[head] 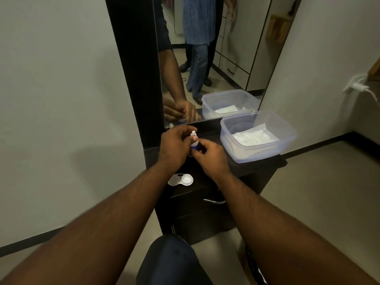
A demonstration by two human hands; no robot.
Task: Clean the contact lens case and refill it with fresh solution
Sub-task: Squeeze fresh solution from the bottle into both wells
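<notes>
Contact lens case (181,179) lies on the near left edge of the dark table (255,165), below my wrists; one well shows round and white, and I can't tell from here whether a cap sits on it or it stands open. Both my hands are up over the middle of the table with the solution bottle (194,143) between them. My left hand (174,148) has its fingers curled round the bottle, thumb laid against the neck just under the white tip. My right hand (209,159) is curled in close at the blue lower part (whether it grips the bottle or pinches a cap I cannot make out). I judge I'm getting the bottle ready to pour. To do this well I should keep the bottle upright until its tip is free, keep my fingers off the nozzle, then bring it over the case rather than lift the case. A clear plastic tub (287,138) with white tissue (255,137) inside stands well apart on my right, by the mirror (218,58).
</notes>
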